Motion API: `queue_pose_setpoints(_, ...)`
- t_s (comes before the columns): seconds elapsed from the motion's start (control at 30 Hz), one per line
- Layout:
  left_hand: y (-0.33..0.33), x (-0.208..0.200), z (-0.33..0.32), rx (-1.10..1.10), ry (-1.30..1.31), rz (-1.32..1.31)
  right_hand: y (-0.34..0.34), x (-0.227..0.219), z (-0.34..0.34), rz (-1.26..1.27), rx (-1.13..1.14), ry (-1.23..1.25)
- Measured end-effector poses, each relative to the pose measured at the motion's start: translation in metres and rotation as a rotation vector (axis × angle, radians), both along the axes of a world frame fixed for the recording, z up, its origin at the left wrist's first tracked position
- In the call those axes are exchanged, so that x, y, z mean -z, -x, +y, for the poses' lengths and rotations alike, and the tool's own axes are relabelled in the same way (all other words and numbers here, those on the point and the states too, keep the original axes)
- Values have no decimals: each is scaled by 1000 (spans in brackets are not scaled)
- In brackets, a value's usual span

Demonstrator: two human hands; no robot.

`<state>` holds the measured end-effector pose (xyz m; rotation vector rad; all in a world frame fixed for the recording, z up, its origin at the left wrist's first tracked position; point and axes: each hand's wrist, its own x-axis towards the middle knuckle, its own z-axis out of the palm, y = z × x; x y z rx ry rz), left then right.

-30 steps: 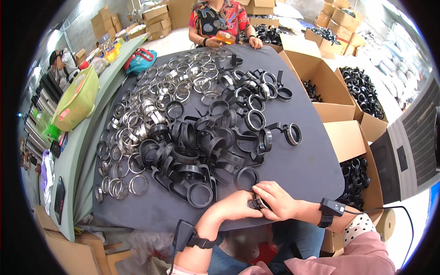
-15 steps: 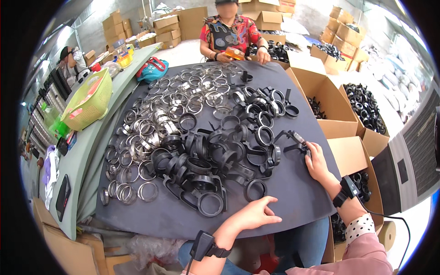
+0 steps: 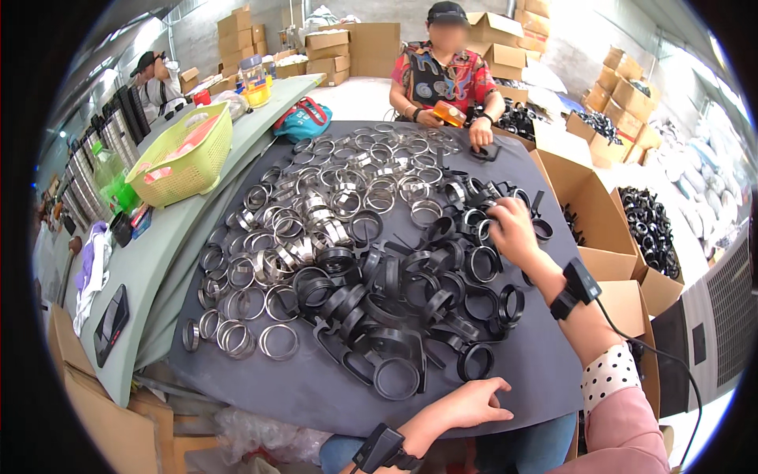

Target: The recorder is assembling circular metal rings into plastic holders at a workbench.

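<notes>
Right grip (image 3: 512, 231) curls downward, arm (image 3: 591, 336) outstretched, over black rings (image 3: 392, 275).

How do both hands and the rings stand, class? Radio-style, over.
Left hand open, apparently empty, at near side of table. Right hand at black rings, grip unclear. Silver rings mostly left of them. Close-packed black rings crowd right hand.

Ur dark grey table (image 3: 525, 367) is p packed tbh: silver rings (image 3: 317, 215) spread over ur left & the far end, black rings (image 3: 392, 273), some w/ arms, heaped mid to right. Piles touch mid-table btw.
</notes>
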<state>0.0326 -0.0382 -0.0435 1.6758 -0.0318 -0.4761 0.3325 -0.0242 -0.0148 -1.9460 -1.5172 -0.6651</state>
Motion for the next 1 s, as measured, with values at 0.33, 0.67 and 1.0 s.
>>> queue_pose_setpoints(0.33, 1, 7, 2, -6, -9, -102, 19, 27, 135, 38, 269, 945)
queue_pose_setpoints(0.67, 8, -4, 6, -73, 13, -102, 57, -55, 40, 100, 34, 163)
queue_pose_setpoints(1.0, 2, -9, -11, -1040, -257, -808, 149, -27, -177, 145, -54, -30)
